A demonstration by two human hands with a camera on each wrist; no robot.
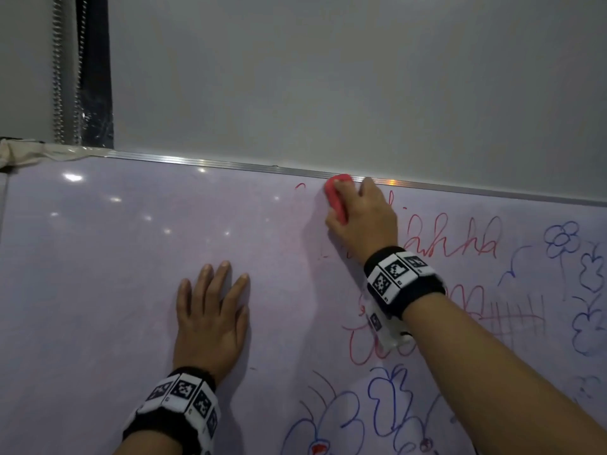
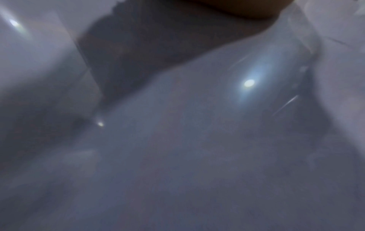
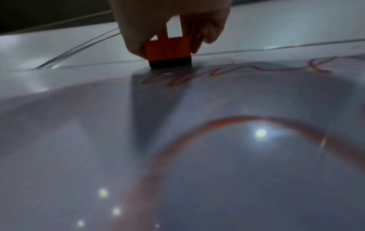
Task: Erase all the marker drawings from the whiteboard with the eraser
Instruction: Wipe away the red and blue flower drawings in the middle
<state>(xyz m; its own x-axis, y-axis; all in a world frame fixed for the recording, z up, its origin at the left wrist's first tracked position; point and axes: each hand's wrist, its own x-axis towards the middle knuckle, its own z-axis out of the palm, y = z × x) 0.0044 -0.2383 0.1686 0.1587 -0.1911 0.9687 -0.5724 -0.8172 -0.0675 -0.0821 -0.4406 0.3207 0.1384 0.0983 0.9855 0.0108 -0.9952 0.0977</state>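
The whiteboard (image 1: 98,290) fills the lower part of the head view; its left half is wiped to a faint pink smear. My right hand (image 1: 361,215) grips a red eraser (image 1: 336,200) and presses it on the board just under the top metal frame (image 1: 230,165). In the right wrist view the eraser (image 3: 169,53) shows a black felt base touching the board beside red scribbles (image 3: 177,78). Red writing (image 1: 460,238) and blue flower drawings (image 1: 561,239) cover the right side and the bottom. My left hand (image 1: 210,310) lies flat on the wiped area, fingers straight.
A grey wall (image 1: 328,77) rises above the board. At the upper left stand a dark window frame (image 1: 93,70) and a metal spiral strip (image 1: 58,67). Crumpled tape (image 1: 23,152) sits at the board's top left corner. The left wrist view is blurred and dim.
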